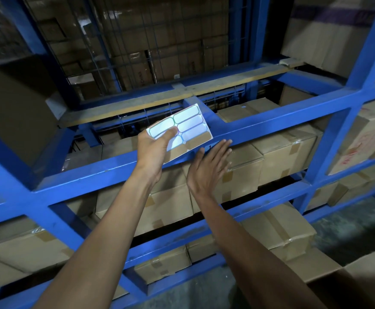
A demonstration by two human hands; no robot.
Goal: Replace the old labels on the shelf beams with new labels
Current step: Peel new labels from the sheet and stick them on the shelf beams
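Two hands, left hand [153, 148] gripping label sheet [183, 128], right hand [206, 168] spread flat, seemingly touching blue beam [271, 123]

We're gripping label sheet [180, 129] in left hand [153, 150], thumb pinning front. Right hand [206, 168] lying flat, fingers spread, pressing against blue shelf beam [271, 127]. Cardboard boxes [282, 150] sitting behind.

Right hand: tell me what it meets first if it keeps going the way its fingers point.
The right hand points up at the blue shelf beam; its fingertips look already at it, though depth is unclear.
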